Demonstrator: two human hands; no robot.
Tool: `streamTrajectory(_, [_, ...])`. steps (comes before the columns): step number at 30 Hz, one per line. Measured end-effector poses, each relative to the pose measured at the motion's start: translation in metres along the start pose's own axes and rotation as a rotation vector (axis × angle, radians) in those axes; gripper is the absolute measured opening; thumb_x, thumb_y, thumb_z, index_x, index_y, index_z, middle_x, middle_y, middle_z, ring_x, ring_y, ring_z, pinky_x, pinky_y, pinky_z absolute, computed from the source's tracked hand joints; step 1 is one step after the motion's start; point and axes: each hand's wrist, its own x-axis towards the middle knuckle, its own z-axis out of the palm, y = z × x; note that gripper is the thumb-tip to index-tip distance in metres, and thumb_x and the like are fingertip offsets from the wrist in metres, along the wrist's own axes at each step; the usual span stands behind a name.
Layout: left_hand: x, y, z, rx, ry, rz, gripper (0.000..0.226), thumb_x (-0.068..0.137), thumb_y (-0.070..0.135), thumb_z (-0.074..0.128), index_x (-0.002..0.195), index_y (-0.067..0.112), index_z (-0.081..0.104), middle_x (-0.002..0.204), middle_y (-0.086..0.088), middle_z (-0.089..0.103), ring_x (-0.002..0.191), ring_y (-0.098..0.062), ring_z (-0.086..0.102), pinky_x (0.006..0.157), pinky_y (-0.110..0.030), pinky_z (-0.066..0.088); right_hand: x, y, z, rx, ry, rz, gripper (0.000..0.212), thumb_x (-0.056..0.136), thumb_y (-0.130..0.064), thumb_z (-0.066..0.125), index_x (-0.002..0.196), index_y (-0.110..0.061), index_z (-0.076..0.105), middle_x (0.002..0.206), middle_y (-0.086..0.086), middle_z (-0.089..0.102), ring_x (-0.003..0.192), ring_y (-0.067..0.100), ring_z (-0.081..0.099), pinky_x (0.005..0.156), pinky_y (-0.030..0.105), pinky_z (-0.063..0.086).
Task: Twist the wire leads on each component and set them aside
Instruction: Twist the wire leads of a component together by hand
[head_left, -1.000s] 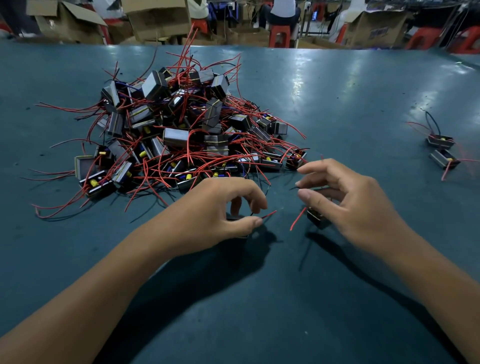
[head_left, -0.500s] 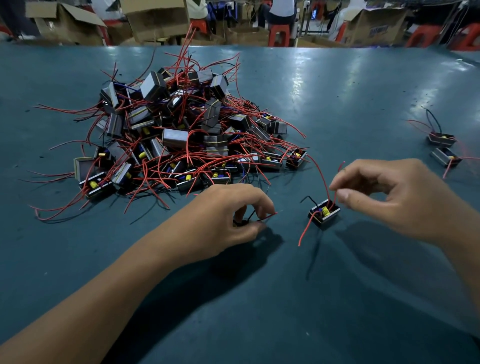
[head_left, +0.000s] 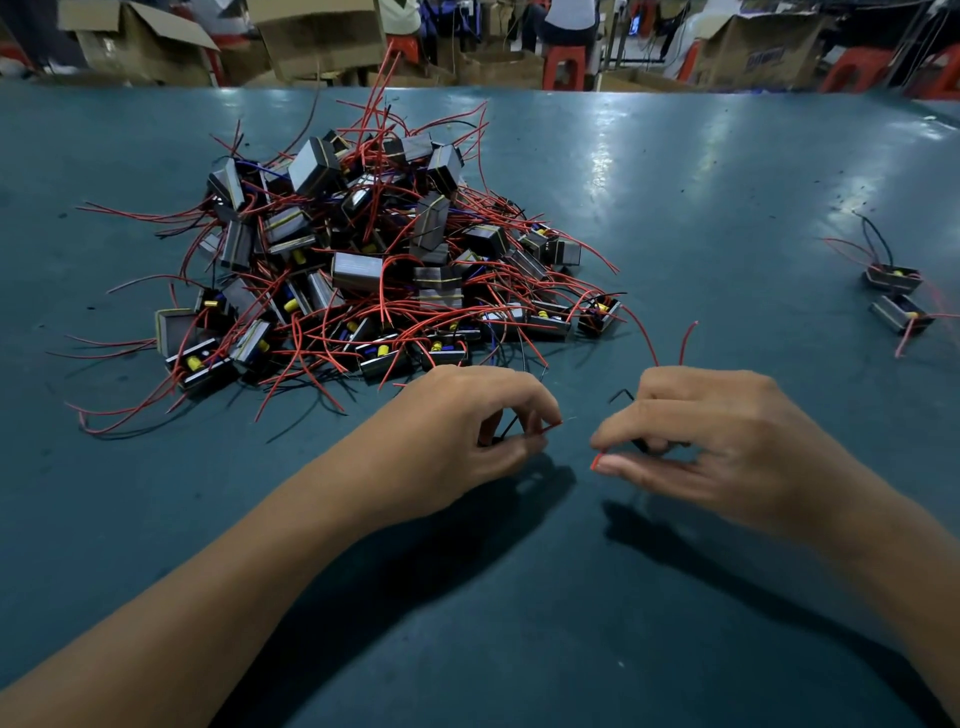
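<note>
A big pile of small black components (head_left: 374, 270) with red and black wire leads lies on the teal table (head_left: 675, 182) at the left centre. My left hand (head_left: 467, 436) pinches a red lead (head_left: 551, 427) of a component hidden under its fingers. My right hand (head_left: 727, 441) covers another component and pinches a red lead tip (head_left: 596, 460) between thumb and forefinger. More red leads (head_left: 685, 340) and a bent black lead (head_left: 621, 395) stick up behind that hand. Two components (head_left: 896, 293) lie apart at the far right.
Cardboard boxes (head_left: 317, 36) and red plastic stools (head_left: 563, 65) stand beyond the table's far edge. A person sits in the background. Bare teal tabletop stretches between the pile and the two components on the right.
My right hand has come back left and down over the component it had uncovered, and now pinches a red lead tip. My left hand has stayed in place, pinching its lead.
</note>
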Motion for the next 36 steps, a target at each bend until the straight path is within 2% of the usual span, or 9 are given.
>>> streamTrajectory(7, [0.000,0.007,-0.001,-0.002,0.119,0.052,0.013,0.091,0.022,0.074,0.102,0.017,0.071,0.091,0.013,0.065,0.081,0.008,0.054,0.075,-0.009,0.038,0.004,-0.008,0.015,0.131,0.169,0.189,0.010,0.085,-0.026,0.074,0.080,-0.017,0.074,0.077,-0.006,0.056,0.065,0.009,0.053,0.063,0.019,0.041])
streamTrajectory(10, [0.000,0.014,0.001,-0.065,0.155,0.079,0.014,0.091,0.031,0.072,0.097,0.018,0.070,0.089,0.011,0.065,0.077,-0.011,0.058,0.070,-0.022,0.045,0.004,-0.009,0.017,0.106,0.190,0.190,0.011,0.085,-0.028,0.074,0.080,-0.018,0.074,0.077,-0.006,0.055,0.065,0.008,0.052,0.062,0.017,0.039])
streamTrajectory(14, [0.003,0.017,0.006,-0.079,0.170,0.073,0.007,0.093,0.022,0.071,0.093,0.015,0.071,0.085,0.007,0.066,0.076,-0.017,0.061,0.068,-0.036,0.048,0.004,-0.008,0.018,0.096,0.192,0.191,0.010,0.085,-0.027,0.075,0.080,-0.019,0.073,0.077,-0.006,0.053,0.065,0.007,0.050,0.062,0.015,0.037])
streamTrajectory(19, [0.001,0.014,0.006,-0.132,0.122,0.013,0.006,0.096,0.021,0.067,0.096,0.016,0.070,0.084,0.015,0.064,0.079,-0.014,0.061,0.070,-0.032,0.048,0.004,-0.008,0.017,0.122,0.186,0.186,0.011,0.085,-0.027,0.075,0.079,-0.018,0.073,0.078,-0.009,0.056,0.067,0.007,0.054,0.064,0.016,0.038])
streamTrajectory(24, [0.000,0.014,0.008,-0.163,0.095,-0.037,0.004,0.097,0.019,0.065,0.095,0.017,0.068,0.082,0.016,0.062,0.078,-0.015,0.060,0.069,-0.031,0.049,0.005,-0.009,0.016,0.163,0.175,0.187,0.008,0.086,-0.023,0.075,0.080,-0.017,0.073,0.077,-0.007,0.060,0.068,0.014,0.058,0.063,0.029,0.044])
streamTrajectory(28, [0.001,0.012,0.009,-0.247,0.103,-0.112,0.007,0.098,0.015,0.064,0.092,0.017,0.068,0.077,0.013,0.062,0.070,-0.006,0.058,0.062,-0.017,0.044,0.006,-0.010,0.018,0.187,0.174,0.217,0.007,0.086,-0.020,0.072,0.080,-0.018,0.072,0.075,-0.007,0.060,0.065,0.018,0.056,0.060,0.032,0.043])
streamTrajectory(30, [0.001,0.010,0.009,-0.343,0.124,-0.190,0.010,0.098,0.013,0.063,0.090,0.015,0.068,0.072,0.014,0.061,0.063,0.001,0.053,0.060,-0.011,0.039,0.006,-0.011,0.019,0.214,0.204,0.251,0.008,0.085,-0.019,0.071,0.078,-0.017,0.071,0.072,-0.008,0.059,0.061,0.017,0.054,0.057,0.029,0.041])
streamTrajectory(34, [0.002,0.006,0.006,-0.413,0.177,-0.251,0.012,0.097,0.013,0.064,0.087,0.017,0.070,0.076,0.001,0.067,0.068,-0.004,0.057,0.063,-0.024,0.046,0.006,-0.015,0.020,0.225,0.272,0.299,0.011,0.082,-0.015,0.072,0.072,-0.018,0.068,0.066,-0.009,0.057,0.057,0.015,0.051,0.055,0.018,0.036])
streamTrajectory(36, [0.002,0.007,0.007,-0.425,0.173,-0.248,0.012,0.097,0.014,0.065,0.087,0.017,0.070,0.077,0.000,0.068,0.067,-0.004,0.057,0.062,-0.022,0.046,0.006,-0.017,0.021,0.242,0.310,0.328,0.012,0.081,-0.013,0.071,0.070,-0.018,0.067,0.061,-0.008,0.056,0.053,0.014,0.049,0.052,0.015,0.035])
